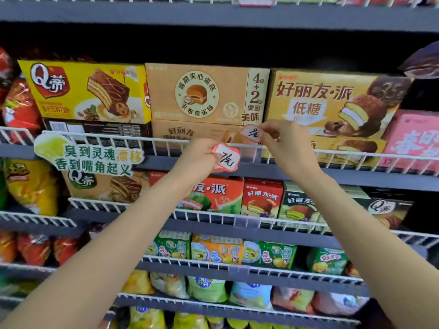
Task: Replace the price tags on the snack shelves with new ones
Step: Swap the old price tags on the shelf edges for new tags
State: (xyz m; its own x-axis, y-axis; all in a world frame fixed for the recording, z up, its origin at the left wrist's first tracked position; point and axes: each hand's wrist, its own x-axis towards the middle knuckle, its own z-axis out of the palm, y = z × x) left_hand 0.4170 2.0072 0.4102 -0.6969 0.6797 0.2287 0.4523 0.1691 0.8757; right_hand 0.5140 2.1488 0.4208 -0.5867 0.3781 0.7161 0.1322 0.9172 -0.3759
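My left hand (198, 157) grips a small stack of red-bordered white price tags (226, 159) with black handwriting, held in front of the grey shelf rail. My right hand (282, 141) pinches a single red-bordered price tag (251, 133) by its right edge, just above a clear plastic tag holder (251, 154) clipped to the white wire shelf fence (166, 141). The single tag is tilted and sits above the holder; I cannot tell whether it touches it.
Boxes of cakes and pies fill the shelf behind my hands. A green promotional sign (92, 154) hangs on the fence at left. Lower shelves carry more clear holders (245, 222) and snack bags. Another tag (255, 0) sits on the shelf above.
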